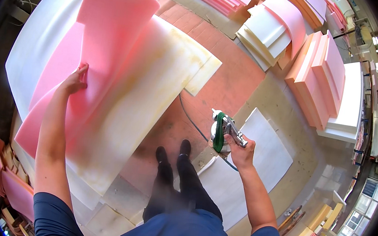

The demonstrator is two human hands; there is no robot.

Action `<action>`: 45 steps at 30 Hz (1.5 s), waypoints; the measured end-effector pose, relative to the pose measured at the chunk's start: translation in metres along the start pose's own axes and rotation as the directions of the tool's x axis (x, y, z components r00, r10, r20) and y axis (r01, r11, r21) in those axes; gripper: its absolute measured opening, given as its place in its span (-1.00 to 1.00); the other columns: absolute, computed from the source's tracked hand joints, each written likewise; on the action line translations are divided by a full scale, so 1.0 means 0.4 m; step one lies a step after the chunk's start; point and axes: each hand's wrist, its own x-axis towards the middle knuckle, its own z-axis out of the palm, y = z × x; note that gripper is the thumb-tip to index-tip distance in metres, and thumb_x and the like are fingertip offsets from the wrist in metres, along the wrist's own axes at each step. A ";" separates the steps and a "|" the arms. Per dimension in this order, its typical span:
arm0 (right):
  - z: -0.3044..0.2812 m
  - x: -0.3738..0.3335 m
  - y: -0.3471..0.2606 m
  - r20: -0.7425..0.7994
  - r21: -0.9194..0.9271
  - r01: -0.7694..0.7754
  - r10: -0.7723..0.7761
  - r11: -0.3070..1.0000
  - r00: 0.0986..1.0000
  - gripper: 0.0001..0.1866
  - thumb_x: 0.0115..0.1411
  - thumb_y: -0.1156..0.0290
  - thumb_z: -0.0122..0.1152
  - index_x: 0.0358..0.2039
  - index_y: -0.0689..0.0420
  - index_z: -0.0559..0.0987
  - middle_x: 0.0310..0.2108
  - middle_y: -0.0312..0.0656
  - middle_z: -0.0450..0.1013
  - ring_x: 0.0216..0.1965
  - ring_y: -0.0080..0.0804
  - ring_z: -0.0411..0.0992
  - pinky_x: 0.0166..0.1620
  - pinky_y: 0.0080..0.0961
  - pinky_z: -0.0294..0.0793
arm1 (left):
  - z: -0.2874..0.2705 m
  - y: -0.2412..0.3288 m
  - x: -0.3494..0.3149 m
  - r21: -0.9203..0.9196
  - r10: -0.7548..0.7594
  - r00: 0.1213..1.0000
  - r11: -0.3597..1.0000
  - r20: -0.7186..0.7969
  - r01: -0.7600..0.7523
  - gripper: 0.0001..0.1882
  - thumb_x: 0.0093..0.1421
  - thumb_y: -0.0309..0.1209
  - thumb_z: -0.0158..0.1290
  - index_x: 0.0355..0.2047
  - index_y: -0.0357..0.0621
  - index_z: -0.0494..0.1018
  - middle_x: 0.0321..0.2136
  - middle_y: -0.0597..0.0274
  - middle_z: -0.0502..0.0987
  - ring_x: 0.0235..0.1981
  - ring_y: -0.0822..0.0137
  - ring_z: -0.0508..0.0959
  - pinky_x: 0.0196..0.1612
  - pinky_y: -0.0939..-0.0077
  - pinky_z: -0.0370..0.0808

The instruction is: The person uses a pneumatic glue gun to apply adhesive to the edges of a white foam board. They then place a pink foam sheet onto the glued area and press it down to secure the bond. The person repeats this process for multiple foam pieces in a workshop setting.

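foam sheet, large, pink and flexible [111, 22], lies curled over a broad, yellowish-white foam slab [158, 64] to the person's left, its far part lifted and bent. the left hand [77, 80] is at the sheet's folded edge, fingers and thumb clamped on the pink foam. the right hand [242, 152], well apart from the sheet, has its fingers wrapped round the handle of a silver metal spray gun bound with green cord [219, 132]; a thin, dark rubber hose [189, 115] runs beside the gun. beyond the slab's left side spreads a smooth white foam sheet [39, 33]. a flat white panel [266, 147] lies on the floor near the right hand, and layered pink-and-white foam stacks [317, 81] stand farther off at upper right.
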 end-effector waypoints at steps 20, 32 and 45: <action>-0.044 0.113 0.028 -0.256 -0.005 0.071 -0.070 0.997 0.964 -0.70 0.15 0.29 0.43 -0.21 0.26 0.69 -0.52 -0.01 0.59 -0.52 -0.31 0.56 -0.37 -0.40 0.49 | 0.018 -0.057 0.019 -0.038 0.071 0.997 0.997 -0.015 -0.072 0.04 -0.06 -0.60 0.24 0.44 0.03 0.03 0.42 -0.27 -0.07 0.44 0.00 0.04 0.37 0.32 0.20; -0.064 0.186 0.007 -0.172 0.183 0.140 -0.108 0.973 0.979 -0.68 0.16 0.28 0.44 -0.20 0.27 0.69 -0.54 -0.21 0.59 -0.50 -0.58 0.43 -0.36 -0.50 0.44 | -0.004 -0.004 -0.023 0.013 0.005 1.000 1.000 -0.013 -0.005 0.07 -0.10 -0.63 0.26 0.44 0.03 0.03 0.44 -0.20 -0.09 0.41 0.03 0.13 0.36 0.30 0.22; -0.079 0.222 0.098 0.254 0.290 0.040 -0.117 0.956 0.960 -0.79 0.18 0.47 0.36 -0.15 0.22 0.68 -0.56 -0.39 0.47 -0.58 -0.69 0.34 -0.51 -0.63 0.30 | -0.103 0.084 0.012 0.059 0.018 0.997 0.998 0.071 -0.022 0.03 -0.04 -0.58 0.20 0.45 0.08 0.00 0.40 -0.07 0.08 0.36 0.05 0.22 0.28 0.32 0.31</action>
